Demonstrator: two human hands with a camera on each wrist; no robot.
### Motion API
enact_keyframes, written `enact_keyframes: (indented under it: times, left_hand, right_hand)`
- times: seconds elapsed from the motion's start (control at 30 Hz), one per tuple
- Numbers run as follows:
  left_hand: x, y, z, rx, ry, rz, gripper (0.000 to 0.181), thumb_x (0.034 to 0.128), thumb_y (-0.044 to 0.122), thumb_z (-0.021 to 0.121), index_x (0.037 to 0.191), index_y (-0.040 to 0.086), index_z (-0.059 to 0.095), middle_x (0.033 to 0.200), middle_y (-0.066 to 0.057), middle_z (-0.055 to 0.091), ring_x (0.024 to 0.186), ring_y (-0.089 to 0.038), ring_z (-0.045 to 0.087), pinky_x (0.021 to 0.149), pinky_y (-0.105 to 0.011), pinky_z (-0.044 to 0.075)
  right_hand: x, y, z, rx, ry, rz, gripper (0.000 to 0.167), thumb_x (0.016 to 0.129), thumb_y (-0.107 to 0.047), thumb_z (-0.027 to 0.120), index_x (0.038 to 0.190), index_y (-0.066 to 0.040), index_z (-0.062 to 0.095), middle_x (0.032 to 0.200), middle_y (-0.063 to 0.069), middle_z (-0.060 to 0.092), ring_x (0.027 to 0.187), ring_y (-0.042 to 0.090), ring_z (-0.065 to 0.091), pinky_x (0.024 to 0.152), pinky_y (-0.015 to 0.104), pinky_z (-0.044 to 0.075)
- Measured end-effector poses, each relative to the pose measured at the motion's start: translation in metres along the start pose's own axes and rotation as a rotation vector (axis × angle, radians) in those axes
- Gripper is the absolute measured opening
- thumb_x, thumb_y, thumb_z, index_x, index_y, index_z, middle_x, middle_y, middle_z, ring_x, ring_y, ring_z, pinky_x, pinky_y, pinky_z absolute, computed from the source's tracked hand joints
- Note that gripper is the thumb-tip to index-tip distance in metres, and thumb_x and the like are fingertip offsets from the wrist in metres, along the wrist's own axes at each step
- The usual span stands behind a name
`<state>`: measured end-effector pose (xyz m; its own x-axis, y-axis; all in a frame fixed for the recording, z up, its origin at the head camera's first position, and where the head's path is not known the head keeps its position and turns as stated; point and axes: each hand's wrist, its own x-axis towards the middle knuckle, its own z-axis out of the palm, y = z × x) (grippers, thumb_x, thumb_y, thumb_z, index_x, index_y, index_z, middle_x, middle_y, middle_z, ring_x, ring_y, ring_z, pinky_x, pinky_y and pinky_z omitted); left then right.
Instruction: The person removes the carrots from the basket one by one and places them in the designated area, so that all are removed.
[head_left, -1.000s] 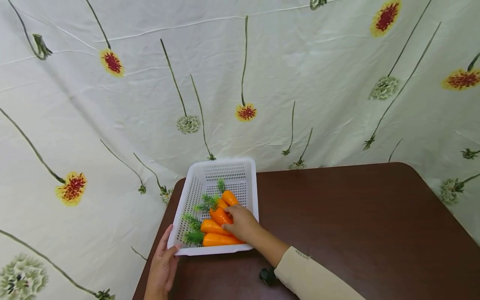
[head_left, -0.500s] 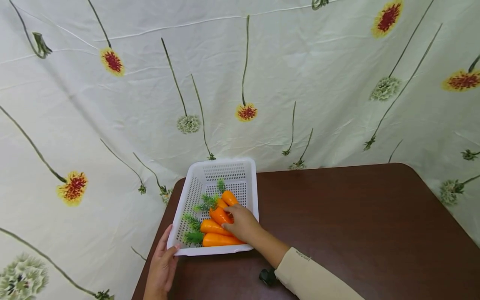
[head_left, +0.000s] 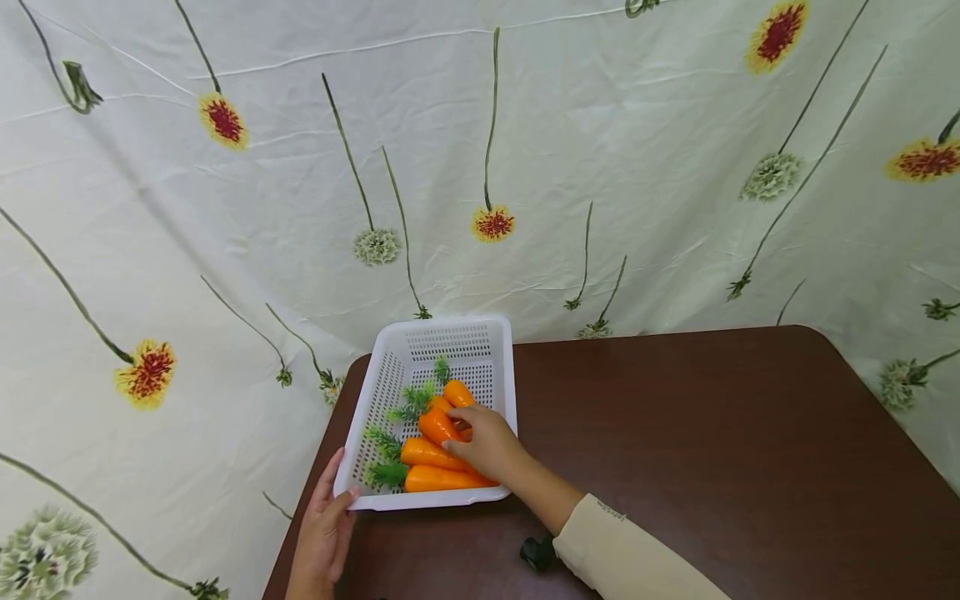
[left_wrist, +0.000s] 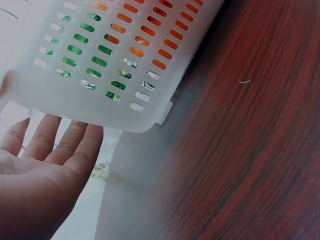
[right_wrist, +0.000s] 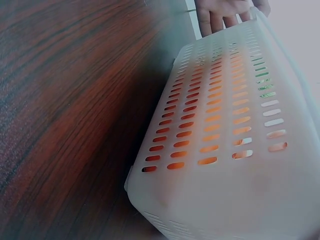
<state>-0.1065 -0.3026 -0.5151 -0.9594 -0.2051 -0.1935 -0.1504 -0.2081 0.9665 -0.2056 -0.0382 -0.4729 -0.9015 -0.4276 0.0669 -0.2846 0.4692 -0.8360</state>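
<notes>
In the head view a white perforated plastic basket [head_left: 495, 358] stands on the table's left end, with several orange carrots [head_left: 435, 479] with green leafy tops lying in it. My left hand [head_left: 322, 533] grips the basket's near left corner, thumb over the rim and fingers along the outside; the left wrist view shows those fingers [left_wrist: 80, 145] at the basket wall [left_wrist: 75, 95]. Reaching over the right rim, my right hand [head_left: 487, 442] pinches one carrot [head_left: 437, 423] between thumb and fingers. In the right wrist view the basket wall [right_wrist: 215, 190] hides the right hand.
The dark brown wooden table [head_left: 675, 433] extends to the right of the basket. A small black object [head_left: 536, 552] lies near the right sleeve [head_left: 622, 550]. Behind the table hangs a white flowered cloth [head_left: 540, 167].
The pinched carrot has shifted slightly upward, and my right hand has moved a little with it. The left hand and the basket have stayed about where they were.
</notes>
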Motion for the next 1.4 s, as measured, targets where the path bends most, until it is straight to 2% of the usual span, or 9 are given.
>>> enact_keyframes:
  times: [0.47, 0.7, 1.03, 1.13, 1.4]
  left_hand:
    - [-0.001, 0.002, 0.001, -0.012, 0.009, -0.006, 0.066, 0.1048, 0.011, 0.053, 0.162, 0.023, 0.023, 0.143, 0.015, 0.043, 0.115, -0.002, 0.059, 0.093, -0.019, 0.054]
    - [0.000, 0.001, 0.000, -0.005, -0.010, 0.001, 0.065, 0.1053, 0.013, 0.052, 0.162, 0.024, 0.023, 0.144, 0.015, 0.042, 0.117, -0.001, 0.058, 0.095, -0.019, 0.053]
    - [0.001, 0.001, 0.002, 0.021, 0.017, -0.007, 0.065, 0.1050, 0.015, 0.053, 0.162, 0.021, 0.023, 0.142, 0.015, 0.044, 0.115, -0.001, 0.059, 0.093, -0.020, 0.054]
    - [0.002, 0.002, 0.003, 0.038, 0.033, -0.019, 0.065, 0.1048, 0.016, 0.054, 0.162, 0.021, 0.024, 0.141, 0.015, 0.044, 0.114, -0.001, 0.060, 0.092, -0.019, 0.054]
    - [0.001, 0.002, 0.002, 0.044, 0.031, -0.018, 0.064, 0.1049, 0.018, 0.054, 0.161, 0.025, 0.026, 0.141, 0.015, 0.044, 0.113, -0.001, 0.060, 0.092, -0.019, 0.054]
  right_hand:
    - [0.001, 0.002, -0.003, 0.218, 0.019, -0.004, 0.047, 0.091, -0.017, 0.076, 0.134, -0.004, 0.064, 0.132, 0.014, 0.064, 0.114, 0.025, 0.067, 0.090, 0.028, 0.058]
    - [-0.001, 0.004, -0.004, 0.360, 0.099, -0.027, 0.049, 0.091, -0.014, 0.076, 0.135, 0.000, 0.062, 0.129, 0.019, 0.063, 0.115, 0.034, 0.067, 0.094, 0.037, 0.057]
    - [-0.001, 0.005, -0.004, 0.504, 0.159, 0.002, 0.048, 0.092, -0.014, 0.075, 0.137, -0.006, 0.062, 0.134, 0.017, 0.062, 0.118, 0.033, 0.067, 0.097, 0.041, 0.056]
    - [-0.001, 0.004, -0.005, 0.515, 0.183, 0.009, 0.048, 0.091, -0.014, 0.075, 0.137, -0.006, 0.062, 0.134, 0.016, 0.062, 0.119, 0.032, 0.066, 0.097, 0.037, 0.056]
    - [-0.003, 0.002, -0.021, 0.518, 0.284, 0.022, 0.045, 0.090, -0.014, 0.077, 0.132, -0.003, 0.065, 0.131, 0.016, 0.066, 0.117, 0.032, 0.067, 0.095, 0.037, 0.057]
